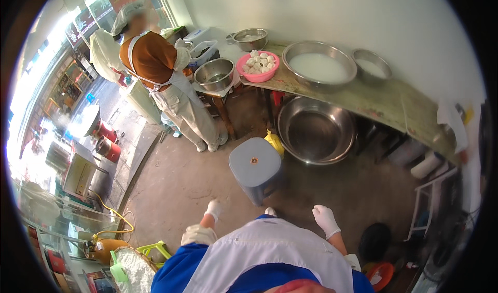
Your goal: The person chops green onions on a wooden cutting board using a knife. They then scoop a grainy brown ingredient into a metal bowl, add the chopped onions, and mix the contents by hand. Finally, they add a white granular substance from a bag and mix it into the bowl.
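Observation:
Low in the head view, my left hand (213, 210) in a white glove hangs above the floor, touching nothing; its fingers are too blurred to read. On the other side of my apron, my right hand (325, 220), also gloved in white, has its fingers curled and shows nothing in it. Between and ahead of them stands a grey plastic stool (253, 172), with a yellow plastic container (274, 142) behind it. A large empty steel basin (317, 131) leans beside that, below a long table (393, 108).
Pale liquid fills steel bowls (320, 68) on the table, beside a pink basin (258, 75) of white dough-like balls. A co-worker (155, 61) stands at a side table with a steel bowl (214, 75). A basket of white powder (134, 269) and a gas cylinder (111, 250) are at lower left.

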The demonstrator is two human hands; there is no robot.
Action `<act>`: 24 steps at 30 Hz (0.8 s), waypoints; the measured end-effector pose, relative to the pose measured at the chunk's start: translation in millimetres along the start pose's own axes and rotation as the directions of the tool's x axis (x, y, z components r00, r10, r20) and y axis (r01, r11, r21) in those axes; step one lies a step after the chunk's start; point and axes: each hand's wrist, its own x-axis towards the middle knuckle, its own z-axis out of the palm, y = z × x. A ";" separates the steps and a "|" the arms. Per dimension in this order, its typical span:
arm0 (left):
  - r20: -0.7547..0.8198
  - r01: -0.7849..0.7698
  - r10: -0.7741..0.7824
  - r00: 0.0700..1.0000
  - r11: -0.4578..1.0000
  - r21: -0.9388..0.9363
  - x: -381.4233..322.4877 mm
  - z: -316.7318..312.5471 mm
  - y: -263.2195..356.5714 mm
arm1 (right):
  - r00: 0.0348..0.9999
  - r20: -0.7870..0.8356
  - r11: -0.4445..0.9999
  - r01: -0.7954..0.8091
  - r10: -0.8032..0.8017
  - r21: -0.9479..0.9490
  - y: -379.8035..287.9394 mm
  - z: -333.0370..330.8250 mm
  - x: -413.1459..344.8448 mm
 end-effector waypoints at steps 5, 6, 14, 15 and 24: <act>-0.207 0.047 -0.023 0.978 0.992 0.116 129.6 -82.2 -124.7 | 0.988 -0.149 0.999 -0.052 0.051 -0.006 15.1 -22.7 73.9; -0.329 0.087 -0.099 0.939 0.995 -0.050 149.0 -97.8 -143.7 | 0.987 -0.139 0.996 -0.089 0.084 -0.028 16.3 -26.3 87.9; 0.156 -0.315 -0.518 0.841 -0.704 -0.637 241.7 -263.5 -257.1 | 0.996 0.083 0.996 0.006 -0.013 0.085 -8.0 -20.2 232.0; 0.184 -0.322 -0.506 0.843 -0.748 -0.580 247.2 -272.9 -266.8 | 0.990 0.116 0.995 0.067 -0.076 0.077 -12.5 -20.7 257.5; 0.487 -0.414 -0.468 0.738 -0.883 -0.220 310.9 -320.5 -364.6 | 0.845 0.425 0.945 0.273 -0.325 0.180 -55.0 -41.2 477.1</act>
